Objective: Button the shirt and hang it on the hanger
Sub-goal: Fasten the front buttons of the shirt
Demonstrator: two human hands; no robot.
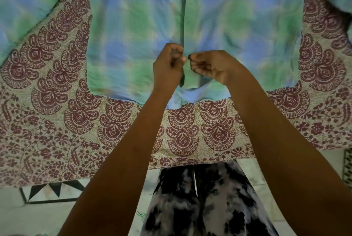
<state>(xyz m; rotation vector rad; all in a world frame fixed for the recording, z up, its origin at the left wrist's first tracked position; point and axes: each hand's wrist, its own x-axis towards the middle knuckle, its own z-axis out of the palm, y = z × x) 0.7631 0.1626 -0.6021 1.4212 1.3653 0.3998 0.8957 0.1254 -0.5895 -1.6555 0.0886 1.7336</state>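
Printed bedspread (pixel 47 102), shirt (pixel 133 36) top beyond frame

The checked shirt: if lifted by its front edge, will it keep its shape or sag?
Probably sag: the shirt lies wrinkled, its hem buckling below the left hand and right hand. It looks thin, so likely light.

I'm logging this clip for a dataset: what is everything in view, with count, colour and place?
shirt: one, blue and green check, spread on the sheet, hem toward the person
button: one, dark, at the front opening near the hem
sheet: one, cream with maroon print, under the shirt
floor: pale tiles, black triangle border, lower left
trousers: one pair, black and white blotches, bottom centre
left hand: pinches the shirt edge at the opening
right hand: pinches the button
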